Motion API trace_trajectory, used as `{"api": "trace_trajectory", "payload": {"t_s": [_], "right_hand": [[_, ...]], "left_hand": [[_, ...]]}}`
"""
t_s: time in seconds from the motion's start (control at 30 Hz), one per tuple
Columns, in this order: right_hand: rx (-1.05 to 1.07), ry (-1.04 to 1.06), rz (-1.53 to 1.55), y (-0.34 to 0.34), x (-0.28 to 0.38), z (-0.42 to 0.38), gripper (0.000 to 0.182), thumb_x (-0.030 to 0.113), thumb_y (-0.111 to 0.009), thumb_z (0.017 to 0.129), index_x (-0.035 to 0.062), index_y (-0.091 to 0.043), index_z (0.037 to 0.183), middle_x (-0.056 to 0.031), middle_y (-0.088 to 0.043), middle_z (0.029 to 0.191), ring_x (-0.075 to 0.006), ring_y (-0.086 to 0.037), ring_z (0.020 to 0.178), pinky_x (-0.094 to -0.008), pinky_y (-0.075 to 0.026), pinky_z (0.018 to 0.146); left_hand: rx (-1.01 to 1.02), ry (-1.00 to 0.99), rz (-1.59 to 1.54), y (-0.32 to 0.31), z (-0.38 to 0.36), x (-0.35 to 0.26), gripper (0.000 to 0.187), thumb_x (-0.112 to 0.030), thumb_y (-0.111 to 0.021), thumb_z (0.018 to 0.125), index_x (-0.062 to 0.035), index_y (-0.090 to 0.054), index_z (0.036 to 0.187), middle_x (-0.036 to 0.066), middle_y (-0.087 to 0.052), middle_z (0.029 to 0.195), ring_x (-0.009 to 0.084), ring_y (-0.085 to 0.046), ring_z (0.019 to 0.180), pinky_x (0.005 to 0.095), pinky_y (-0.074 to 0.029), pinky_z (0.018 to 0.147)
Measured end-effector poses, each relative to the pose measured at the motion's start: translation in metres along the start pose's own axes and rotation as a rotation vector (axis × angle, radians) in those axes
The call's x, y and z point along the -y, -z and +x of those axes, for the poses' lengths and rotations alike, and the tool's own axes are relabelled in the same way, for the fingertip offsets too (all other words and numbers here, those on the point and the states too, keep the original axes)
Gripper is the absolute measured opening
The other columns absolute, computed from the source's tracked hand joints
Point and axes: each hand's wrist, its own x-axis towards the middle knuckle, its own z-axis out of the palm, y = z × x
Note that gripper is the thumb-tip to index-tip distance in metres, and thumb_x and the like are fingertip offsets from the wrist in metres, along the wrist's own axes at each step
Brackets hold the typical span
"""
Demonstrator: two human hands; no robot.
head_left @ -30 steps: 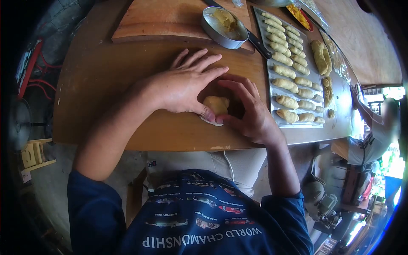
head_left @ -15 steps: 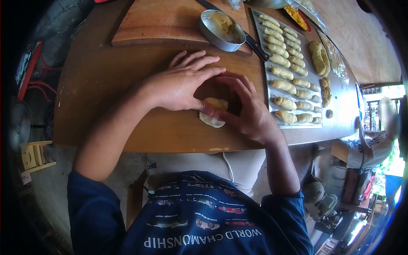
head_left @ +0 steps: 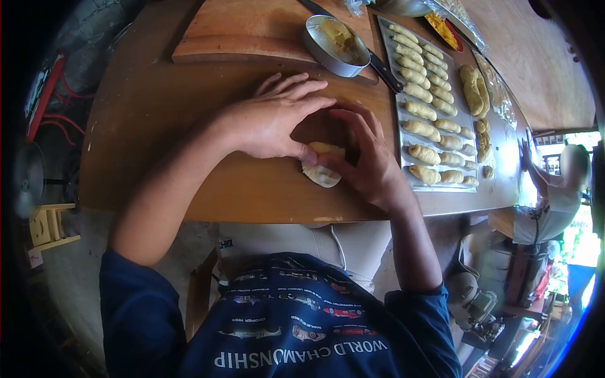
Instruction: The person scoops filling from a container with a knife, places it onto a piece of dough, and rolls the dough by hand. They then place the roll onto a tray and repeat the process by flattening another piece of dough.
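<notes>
A flat piece of dough (head_left: 322, 176), its far part rolled over, lies on the table near the front edge. My left hand (head_left: 270, 128) is beside it on the left, fingers stretched forward and apart, with the thumb tip touching the dough. From the right, my right hand (head_left: 373, 165) rests its thumb on the same piece; its other fingers curve forward, apart from the thumb. The two hands frame the dough, and the fingertips of both come close together beyond it. The thumbs hide part of the rolled edge.
A baking tray (head_left: 409, 183) with several rolled dough pieces stands right of my hands. Ahead are a wooden board (head_left: 252, 38), a round tin (head_left: 337, 63) of yellowish filling and a black-handled knife (head_left: 386, 72). More dough (head_left: 472, 91) lies beyond the tray. Another person (head_left: 548, 201) is at far right.
The view has shifted slightly, so the table's things appear a little to the right. Both thumbs stay at the dough, with only slight movement.
</notes>
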Motion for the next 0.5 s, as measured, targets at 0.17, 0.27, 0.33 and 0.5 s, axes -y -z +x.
{"api": "trace_trajectory", "payload": {"t_s": [0.17,0.27,0.33,0.5], "right_hand": [[-0.028,0.002,-0.029,0.0002,0.0004,-0.0029,0.073,0.026,-0.093,0.095,0.0010,-0.060,0.156,-0.0245,-0.053,0.166,-0.0464,-0.049,0.158,-0.0534,-0.042,0.132],[-0.041,0.005,-0.007,0.0016,0.0012,-0.0007,0.071,0.025,-0.091,0.096,0.0011,-0.060,0.156,-0.0240,-0.053,0.165,-0.0465,-0.049,0.157,-0.0539,-0.041,0.133],[-0.050,0.013,-0.042,-0.0009,-0.0014,0.0008,0.070,0.026,-0.091,0.097,0.0008,-0.060,0.155,-0.0242,-0.053,0.164,-0.0465,-0.050,0.157,-0.0539,-0.042,0.132],[-0.096,0.002,-0.089,-0.0024,0.0008,-0.0001,0.063,0.024,-0.089,0.099,0.0003,-0.063,0.151,-0.0245,-0.055,0.162,-0.0457,-0.053,0.155,-0.0524,-0.046,0.129]], "left_hand": [[0.012,0.020,0.016,0.0048,-0.0003,-0.0072,0.105,-0.053,-0.091,0.093,-0.0159,-0.043,0.179,0.016,-0.028,0.190,0.0375,-0.019,0.178,0.0555,-0.018,0.146],[0.006,0.012,0.047,0.0026,-0.0012,-0.0043,0.102,-0.052,-0.090,0.095,-0.0157,-0.043,0.179,0.016,-0.028,0.190,0.0377,-0.019,0.178,0.0555,-0.018,0.146],[-0.014,0.010,-0.005,0.0006,0.0000,-0.0033,0.098,-0.048,-0.089,0.097,-0.0164,-0.043,0.178,0.017,-0.029,0.190,0.0385,-0.020,0.178,0.0558,-0.019,0.145],[-0.052,0.017,-0.013,-0.0026,0.0024,-0.0039,0.092,-0.044,-0.088,0.099,-0.0170,-0.046,0.177,0.017,-0.032,0.188,0.0387,-0.024,0.176,0.0563,-0.021,0.145]]}}
